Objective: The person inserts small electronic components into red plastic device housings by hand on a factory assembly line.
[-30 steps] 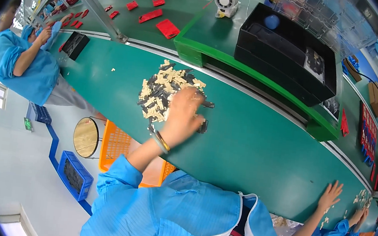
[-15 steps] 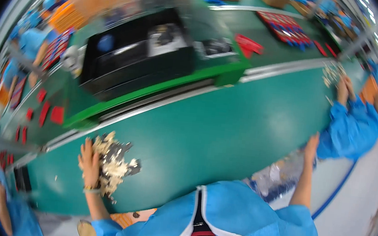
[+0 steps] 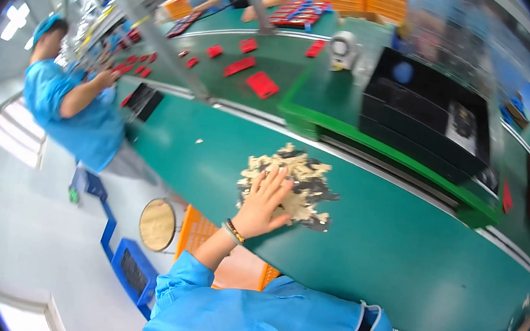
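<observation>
My left hand (image 3: 264,202) rests with its fingers spread on the near left part of a loose pile of small cream and dark grey pieces (image 3: 308,199). The pieces are too small and jumbled to name their kind. They lie directly on the green tabletop (image 3: 384,262). A dark beaded band and a pale band circle my left wrist. My right hand is out of the picture.
Behind the pile, a green-edged shelf (image 3: 400,170) carries a black open box (image 3: 421,127) and a white round-headed device (image 3: 343,51). Red parts (image 3: 262,84) lie farther back. An orange crate (image 3: 197,228) and round stool (image 3: 157,224) stand below left. A co-worker (image 3: 74,103) works at far left.
The view has swung left, so the pile now sits near the middle. My left hand has gone from the pile's left edge onto it. My right hand has left the picture.
</observation>
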The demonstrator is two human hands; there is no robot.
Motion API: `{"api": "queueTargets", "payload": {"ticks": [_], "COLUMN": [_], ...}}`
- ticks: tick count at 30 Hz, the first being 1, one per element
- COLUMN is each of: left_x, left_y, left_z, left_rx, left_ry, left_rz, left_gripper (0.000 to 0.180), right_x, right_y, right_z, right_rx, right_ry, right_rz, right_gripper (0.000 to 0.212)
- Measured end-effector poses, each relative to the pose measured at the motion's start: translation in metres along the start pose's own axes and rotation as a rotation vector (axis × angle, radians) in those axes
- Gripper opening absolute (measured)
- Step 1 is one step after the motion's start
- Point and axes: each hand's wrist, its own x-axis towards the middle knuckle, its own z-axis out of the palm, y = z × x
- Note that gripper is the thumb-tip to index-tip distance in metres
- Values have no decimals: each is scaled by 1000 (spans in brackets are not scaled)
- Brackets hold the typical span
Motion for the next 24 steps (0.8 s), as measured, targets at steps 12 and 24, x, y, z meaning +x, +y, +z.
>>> {"api": "queueTargets", "payload": {"ticks": [12, 24], "left_x": [-45, -27], "left_y": [1, -48], "left_z": [38, 29], "left_rx": [215, 142], "left_ry": [58, 355], "left_rz": [-425, -319], "left_gripper": [91, 20], "right_x": [50, 15], "right_y": [-425, -516], "right_z": [50, -12], "right_rx": [749, 890], "right_ry": [-399, -692], "right_rz": [-437, -441], "right_gripper": [39, 22]}}
